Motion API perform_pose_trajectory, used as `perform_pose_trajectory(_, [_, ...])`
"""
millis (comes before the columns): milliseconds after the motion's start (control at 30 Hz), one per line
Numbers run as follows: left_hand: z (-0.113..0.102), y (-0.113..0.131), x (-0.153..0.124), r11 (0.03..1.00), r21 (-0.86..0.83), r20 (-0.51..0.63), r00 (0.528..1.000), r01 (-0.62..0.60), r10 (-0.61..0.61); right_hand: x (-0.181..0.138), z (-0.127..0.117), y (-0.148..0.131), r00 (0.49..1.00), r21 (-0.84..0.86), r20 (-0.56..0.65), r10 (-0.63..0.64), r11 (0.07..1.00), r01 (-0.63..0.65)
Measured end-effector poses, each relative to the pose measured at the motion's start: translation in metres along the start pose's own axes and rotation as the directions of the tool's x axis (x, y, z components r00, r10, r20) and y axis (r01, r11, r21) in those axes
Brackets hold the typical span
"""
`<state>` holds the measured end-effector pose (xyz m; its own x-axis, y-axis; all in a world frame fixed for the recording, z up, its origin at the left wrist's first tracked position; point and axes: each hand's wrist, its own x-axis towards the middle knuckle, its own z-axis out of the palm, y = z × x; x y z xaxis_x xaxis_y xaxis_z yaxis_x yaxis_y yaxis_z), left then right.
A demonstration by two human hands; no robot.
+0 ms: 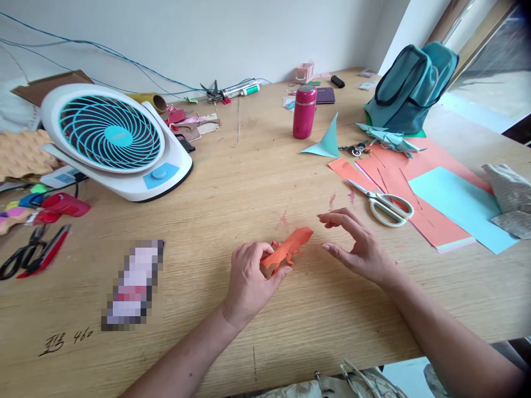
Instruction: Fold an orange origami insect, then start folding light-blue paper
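An orange folded-paper figure (289,247), shaped like a small animal with thin legs, rests on the wooden table in front of me. My left hand (253,273) is curled round its near left end, thumb on one side and fingers on the other. Some of those fingertips are hidden behind the paper. To the right of the figure, my right hand (359,246) hovers apart from it, fingers bent and spread from the thumb, holding nothing. White-handled scissors (390,209) lie beyond my right hand, partly on orange paper sheets (446,229).
A white fan (118,138) stands at the left, above a pixelated object (135,284). A magenta flask (305,113), a folded blue paper piece (326,142) and keys (357,149) sit farther back. At right are a teal bag (400,94) and a blue sheet (456,202).
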<state>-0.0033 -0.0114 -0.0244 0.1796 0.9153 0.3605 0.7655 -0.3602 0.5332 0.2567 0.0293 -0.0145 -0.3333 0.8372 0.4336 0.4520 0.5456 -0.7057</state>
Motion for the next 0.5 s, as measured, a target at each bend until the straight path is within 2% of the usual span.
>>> perform_pose_trajectory(100, [-0.007,-0.006,0.000,0.999,-0.041,-0.001,1.000,-0.017,0.017,-0.002,0.001,0.000,0.991,-0.040,-0.124,0.059,0.997,-0.064])
perform_pose_trajectory(200, [-0.014,-0.011,0.001,0.997,-0.075,0.010,1.000,0.005,-0.004,-0.004,0.006,-0.001,0.972,-0.067,-0.177,0.158,0.983,-0.172])
perform_pose_trajectory(367, [-0.014,-0.012,0.002,0.994,-0.110,0.016,1.000,0.019,-0.018,0.001,0.019,-0.001,0.930,0.005,-0.092,0.356,0.934,-0.357])
perform_pose_trajectory(500, [-0.010,-0.010,0.000,0.993,-0.116,0.047,0.999,-0.006,0.012,0.012,0.025,-0.003,0.906,0.050,-0.022,0.423,0.905,-0.422])
